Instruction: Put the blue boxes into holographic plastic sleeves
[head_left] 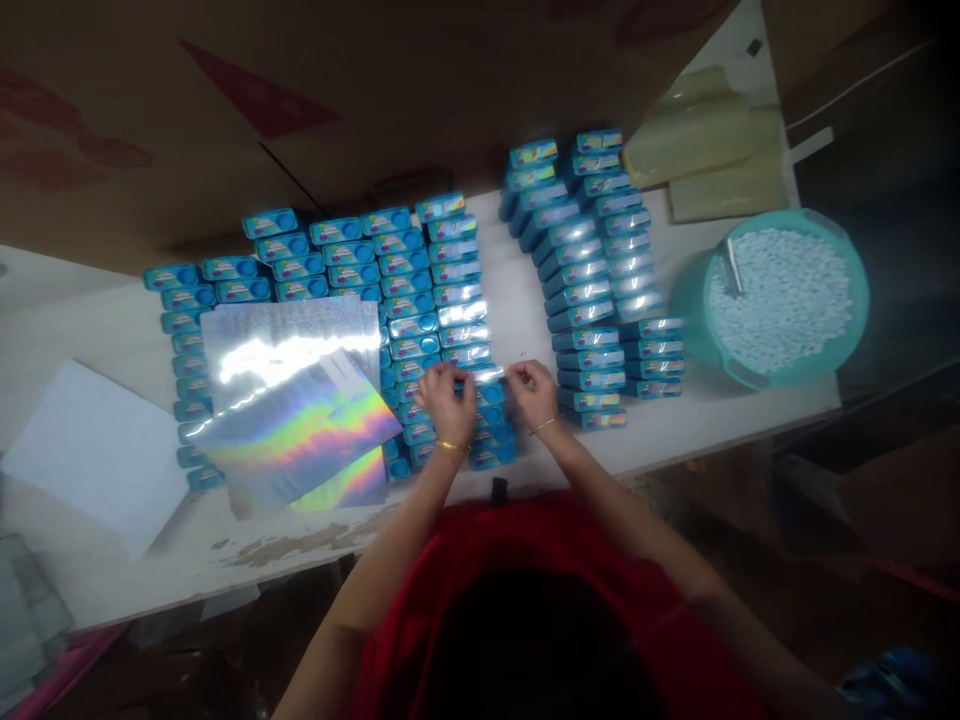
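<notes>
Between my two hands a small shiny strip, apparently a holographic sticker (490, 375), is stretched over the end of a blue box in the near rows. My left hand (448, 400) pinches the strip's left end, and my right hand (534, 392) pinches its right end. Rows of blue boxes (411, 345) stand packed together under and left of my hands. Those in the rightmost of these rows carry shiny strips above my hands. Sheets of holographic stickers (300, 420) lie on the boxes to the left.
More blue boxes (589, 290) stand in curved rows to the right. A teal bucket (690, 300) of small white pieces holds a metal scoop (732, 268). Yellowish packets (727, 190) lie at the back right, a white sheet (97, 450) at the left.
</notes>
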